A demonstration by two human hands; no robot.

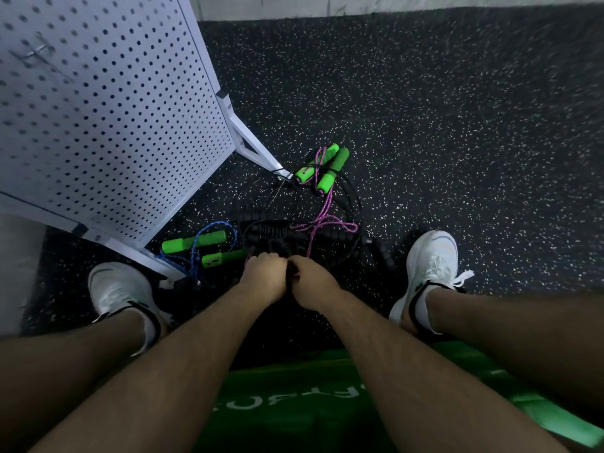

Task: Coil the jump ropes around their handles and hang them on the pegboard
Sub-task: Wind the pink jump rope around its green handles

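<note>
Several jump ropes lie tangled on the speckled floor between my feet. A pink rope (322, 223) with green handles (328, 168) runs from the far side toward my hands. A blue rope (196, 243) with green handles (192, 243) lies at the left by the pegboard's foot. Black ropes with black handles (277, 232) fill the middle. My left hand (264, 276) and my right hand (310, 282) are curled side by side over the near end of the pile, gripping a dark handle with a bit of pink rope showing between them. The white pegboard (98, 109) stands at the left.
The pegboard's white frame foot (251, 145) juts out over the floor near the ropes. My white shoes (121, 289) (428, 266) flank the pile. A green cloth with white letters (294, 403) lies under my forearms. A grey wall runs along the far edge.
</note>
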